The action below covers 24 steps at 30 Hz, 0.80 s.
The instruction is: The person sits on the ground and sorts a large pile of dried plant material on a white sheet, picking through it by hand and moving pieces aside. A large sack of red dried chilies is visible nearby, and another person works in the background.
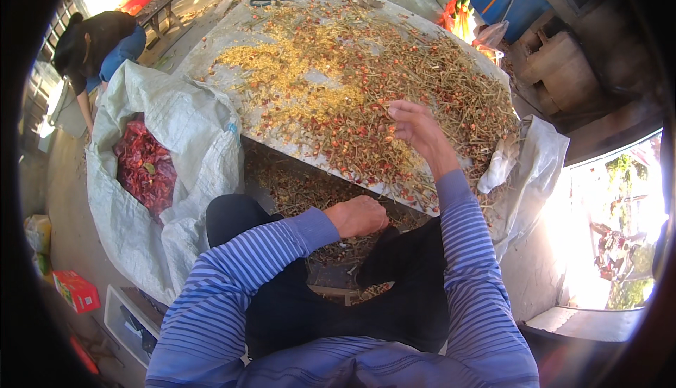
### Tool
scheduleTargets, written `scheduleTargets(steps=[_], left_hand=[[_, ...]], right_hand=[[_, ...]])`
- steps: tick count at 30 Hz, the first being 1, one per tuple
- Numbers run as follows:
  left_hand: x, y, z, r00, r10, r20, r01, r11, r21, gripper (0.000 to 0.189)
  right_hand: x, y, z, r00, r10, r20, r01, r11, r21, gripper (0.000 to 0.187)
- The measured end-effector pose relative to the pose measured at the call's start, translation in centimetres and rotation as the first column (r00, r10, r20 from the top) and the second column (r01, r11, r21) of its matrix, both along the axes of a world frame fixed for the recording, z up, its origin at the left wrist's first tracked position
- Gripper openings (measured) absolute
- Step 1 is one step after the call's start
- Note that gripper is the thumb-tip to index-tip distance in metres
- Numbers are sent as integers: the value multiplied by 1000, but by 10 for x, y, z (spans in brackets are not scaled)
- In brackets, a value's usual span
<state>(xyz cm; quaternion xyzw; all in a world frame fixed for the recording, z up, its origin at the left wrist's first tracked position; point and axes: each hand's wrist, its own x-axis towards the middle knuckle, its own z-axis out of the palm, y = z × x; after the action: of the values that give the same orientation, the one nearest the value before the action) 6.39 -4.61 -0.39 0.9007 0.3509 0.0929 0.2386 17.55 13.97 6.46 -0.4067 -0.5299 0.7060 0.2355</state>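
My right hand (pixel 417 126) hovers above or just touches dried stalks and red chilli bits (pixel 459 79) on the table, fingers slightly curled and apart; nothing plain sits between them. My left hand (pixel 359 216) is curled in front of the table's near edge, above my lap. Its fingertips face away, so whether it holds something is hidden. Yellow chilli seeds (pixel 296 63) lie loose over the table's left half. At my left stands a white woven sack (pixel 211 140) with its mouth rolled open, showing red dried chilli skins (pixel 145 166) inside.
Red-handled scissors (pixel 268 0) lie at the table's far end. A white glove (pixel 499 163) and white sacking (pixel 544 150) lie at the right edge. Another person (pixel 97 44) bends down beyond the sack. A red box (pixel 76 291) and a white crate (pixel 124 324) stand at left.
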Motion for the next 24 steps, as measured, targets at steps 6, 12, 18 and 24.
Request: scheduleTargets(steps=[6,12,18,24], left_hand=[[6,-7,-10,998,-51,-28,52,998,33,9],[10,-14,-10,996,-87,0,87,995,-45,10],[-9,-2,8,988,-13,-156,4,998,-56,12],[-48,30,14,932,154,-327,-181,982,-56,15]], right_hand=[[-17,-30,7,925,341,167,-359,929,93,30],[-23,-56,6,722,505,472,-667,691,280,29],[14,-31,0,309,442,842,-878,472,75,23],[36,-31,-36,322,419,849,-912,379,159,17]])
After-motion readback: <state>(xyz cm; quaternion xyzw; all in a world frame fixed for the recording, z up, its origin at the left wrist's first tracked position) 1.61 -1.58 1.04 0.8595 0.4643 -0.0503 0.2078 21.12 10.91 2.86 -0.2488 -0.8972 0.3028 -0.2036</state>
